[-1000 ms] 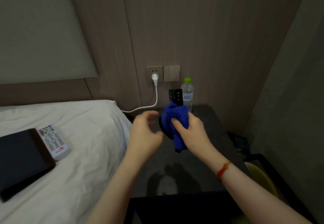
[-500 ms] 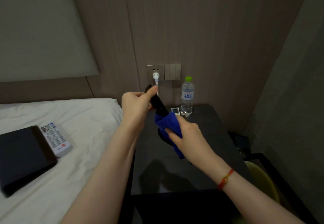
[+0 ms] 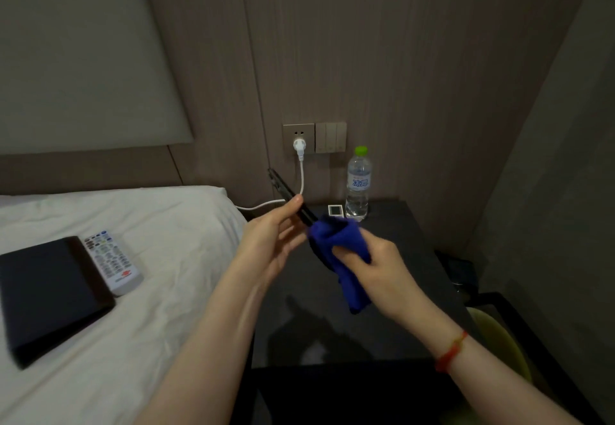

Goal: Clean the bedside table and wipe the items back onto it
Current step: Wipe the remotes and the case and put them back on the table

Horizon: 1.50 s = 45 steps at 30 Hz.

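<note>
You hold a slim black rectangular remote control (image 3: 289,196) in your left hand (image 3: 269,244), pinched between thumb and fingers near its lower half, its far end tilted up and away toward the wall. Your right hand (image 3: 376,266) grips a bunched blue microfibre cloth (image 3: 336,251), which wraps the near end of the remote; a tail of cloth hangs below that hand.

Both hands hover above the dark tabletop (image 3: 399,291), neither touching it.

Risks, judged from this pose: the left-hand grip is a light pinch on a smooth, narrow body, so a firm pull of the cloth could draw the remote out of your fingers and drop it onto the tabletop. The raised far end points toward the white power cable (image 3: 302,175) hanging from the wall socket just beyond your left hand; a wide stroke could snag it. Beyond your right hand stands a clear plastic water bottle with a green cap (image 3: 358,185), with a small white-framed square object (image 3: 333,210) just beside it; a sweep of the cloth tail or elbow could tip the bottle.

Well to the left of your left hand, on the white bed sheet (image 3: 166,258), lie a white button-covered remote (image 3: 111,261) and a flat black case (image 3: 50,294), touching along one edge and probably not yet wiped.
</note>
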### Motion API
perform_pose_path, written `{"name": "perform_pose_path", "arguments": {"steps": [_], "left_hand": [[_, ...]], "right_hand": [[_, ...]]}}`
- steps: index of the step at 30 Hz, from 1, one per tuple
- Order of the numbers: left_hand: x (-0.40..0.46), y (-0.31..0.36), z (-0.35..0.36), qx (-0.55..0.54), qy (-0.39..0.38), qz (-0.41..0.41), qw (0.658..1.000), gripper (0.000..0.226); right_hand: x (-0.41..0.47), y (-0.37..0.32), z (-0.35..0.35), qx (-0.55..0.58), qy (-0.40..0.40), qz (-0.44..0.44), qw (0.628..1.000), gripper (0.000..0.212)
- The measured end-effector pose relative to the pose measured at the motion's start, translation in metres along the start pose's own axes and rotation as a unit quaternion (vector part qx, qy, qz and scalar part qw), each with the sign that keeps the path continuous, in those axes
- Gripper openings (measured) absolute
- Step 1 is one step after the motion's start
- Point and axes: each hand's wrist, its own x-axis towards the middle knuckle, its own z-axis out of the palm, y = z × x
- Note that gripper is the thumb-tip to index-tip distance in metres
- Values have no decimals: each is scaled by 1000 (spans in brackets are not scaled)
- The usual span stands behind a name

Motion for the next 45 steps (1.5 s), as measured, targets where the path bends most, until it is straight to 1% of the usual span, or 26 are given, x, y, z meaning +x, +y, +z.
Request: {"name": "perform_pose_path", "arguments": {"steps": [1,2,3,5,7,9,10,12,13,15,17,20,21,23,24,26,28,31,33,35,36,38,40,43,44,45], "left_hand": [[-1,-1,-2,-23,-14,-11,1000,8],[-1,-2,-4,-40,-22,-16,999,8],[-2,-3,-6,-52,-27,-21,998,8],[-4,-4,-9,-52,-43,-25,997,8],[-7,-7,-6,-32,-70,-27,997,14],[-13,-11,2,8,-100,-13,995,9],[-16,-14,6,29,-115,4,993,15],[-19,-20,11,54,-123,25,991,25],[-21,-22,12,61,-124,30,990,24],[-21,-21,11,65,-123,28,990,22],[-18,-16,6,39,-90,25,995,24],[-9,-9,-4,-31,-20,10,999,46],[-6,-8,-6,-43,-11,8,999,43],[-4,-9,-5,-48,-3,-4,999,20],[-4,-10,-3,-43,3,-13,999,12],[-4,-7,1,-20,22,-32,999,10],[-6,3,3,-3,52,-21,998,11],[-6,14,3,-9,76,37,996,11],[-6,13,5,28,77,79,994,11],[-7,7,9,78,74,111,988,22],[-7,4,10,97,71,122,985,23],[-7,4,10,118,72,138,981,24],[-6,9,8,126,86,144,978,31],[-3,11,4,100,99,142,980,40],[-3,10,4,98,96,137,981,38],[-3,6,5,103,93,137,981,30]], "right_hand": [[0,0,-4,98,27,40,994,18],[2,-1,-8,183,47,77,979,16],[4,-1,-13,243,54,102,963,14],[11,-6,-22,300,40,114,946,19],[18,-16,-23,308,14,91,947,25],[23,-25,-13,264,-27,46,963,17],[25,-30,-6,217,-38,24,975,14],[33,-38,4,146,-34,-11,989,20],[37,-41,5,139,-31,-16,990,22],[43,-44,5,159,-22,0,987,24],[40,-38,11,162,-31,24,986,23],[16,-20,27,59,-60,10,996,17],[11,-16,30,20,-69,2,997,23],[13,-16,27,-66,-64,-12,996,40],[17,-17,25,-110,-59,-17,992,47],[24,-18,26,-215,-51,-21,975,56],[24,-17,28,-285,-44,-14,957,57],[18,-15,31,-270,-38,1,962,46],[22,-19,30,-247,-28,0,969,39],[32,-24,29,-239,-4,7,971,37],[36,-26,28,-238,5,8,971,37],[40,-27,28,-236,13,1,972,37],[33,-22,29,-217,12,4,976,33],[18,-10,29,-184,-2,28,983,28],[17,-8,29,-180,-4,34,983,26],[19,-7,29,-180,-1,34,983,26]]}}
